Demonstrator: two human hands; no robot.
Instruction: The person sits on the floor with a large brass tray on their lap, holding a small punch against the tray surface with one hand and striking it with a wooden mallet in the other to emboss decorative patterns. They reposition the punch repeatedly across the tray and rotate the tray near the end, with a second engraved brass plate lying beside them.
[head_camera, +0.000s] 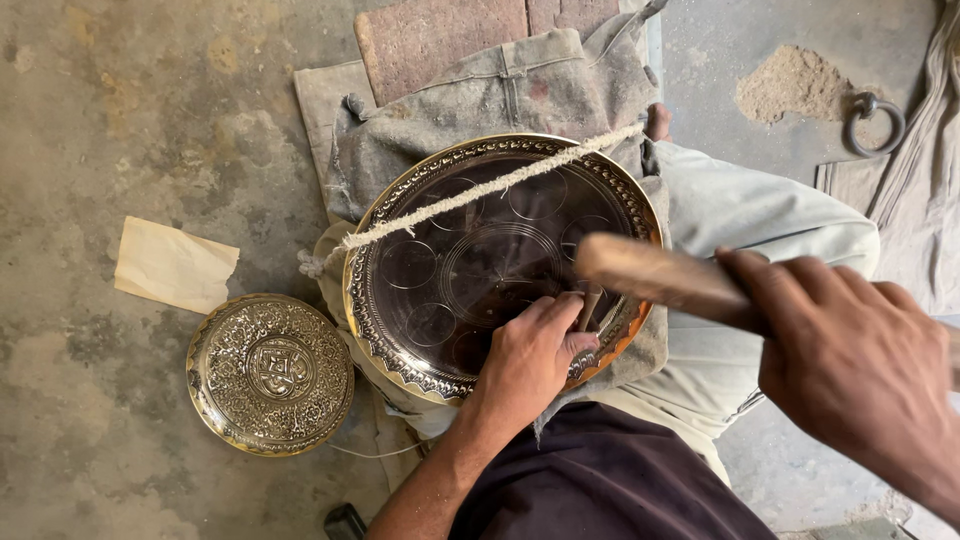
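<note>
A large round brass tray (400, 330) with an embossed rim and engraved circles lies on a cloth pad in front of me. A twisted rope (490, 188) runs across its top. My left hand (530, 362) rests on the tray's near right rim and pinches a thin metal punch (590, 305) upright against the surface. My right hand (850, 360) is raised above the right side, gripping a wooden mallet (650, 272) whose head hangs over the punch, blurred.
A smaller ornate brass plate (270, 372) lies on the concrete floor to the left, next to a scrap of paper (172, 264). Bricks (440, 35) sit behind the cloth (500, 100). A sand pile (795, 82) and iron ring (876, 120) are at top right.
</note>
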